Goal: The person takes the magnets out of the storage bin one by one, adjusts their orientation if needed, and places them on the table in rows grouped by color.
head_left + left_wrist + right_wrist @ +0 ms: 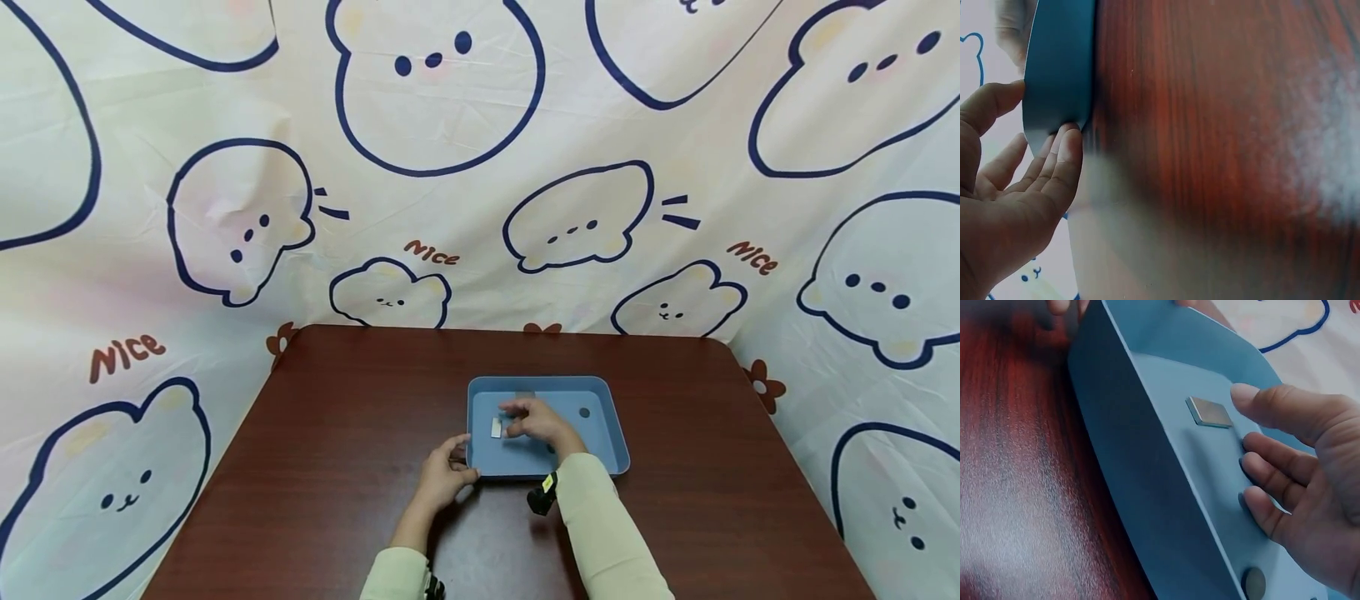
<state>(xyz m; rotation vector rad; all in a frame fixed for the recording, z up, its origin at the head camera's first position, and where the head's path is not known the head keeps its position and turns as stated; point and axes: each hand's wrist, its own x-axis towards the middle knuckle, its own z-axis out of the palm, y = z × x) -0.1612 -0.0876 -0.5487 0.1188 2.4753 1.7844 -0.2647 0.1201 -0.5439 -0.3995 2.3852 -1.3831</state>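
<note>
A shallow blue tray (600, 450) lies on the table. At its near left corner my left hand (444, 477) holds the wall, with thumb and fingers on either side of the corner. Inside the tray lies a small flat rectangular silver block (1210, 412), also in the head view on the left part of the floor (480, 454). My right hand (536, 419) hovers over the tray just right of the block, fingers loosely bent and nothing between them. In the right wrist view its thumb (1272, 403) reaches close to the block's edge.
One dark round disc (584, 412) lies toward the tray's right side. Another dark disc (1254, 584) is near the front wall, partly under the right wrist in the head view. A greyish rectangular patch (525, 394) shows by the far wall. Brown wooden table (360, 400); patterned cloth (465, 208) hangs around it.
</note>
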